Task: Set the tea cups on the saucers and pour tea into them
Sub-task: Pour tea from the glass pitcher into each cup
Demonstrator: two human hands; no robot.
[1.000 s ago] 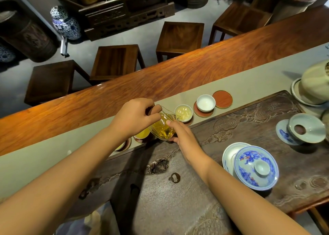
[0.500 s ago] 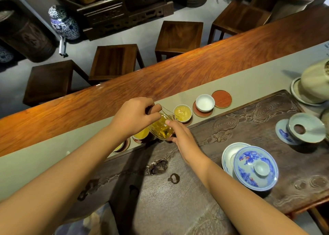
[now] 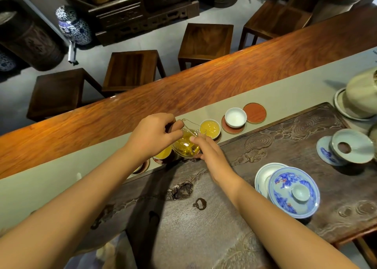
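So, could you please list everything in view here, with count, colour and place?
Glass pitcher: one, clear, holding yellow tea, tilted between both hands.
Tea cups: four visible, white; filled cup, empty cup, two more partly hidden under the left hand.
Bare saucer: one, red-brown, right end of row.
Lidded bowl: one, blue and white, tea tray.
Strainer: one, pale, tray's right.
Stools: four, dark wood, beyond table.
Left hand: grips pitcher.
Right hand: steadies pitcher.
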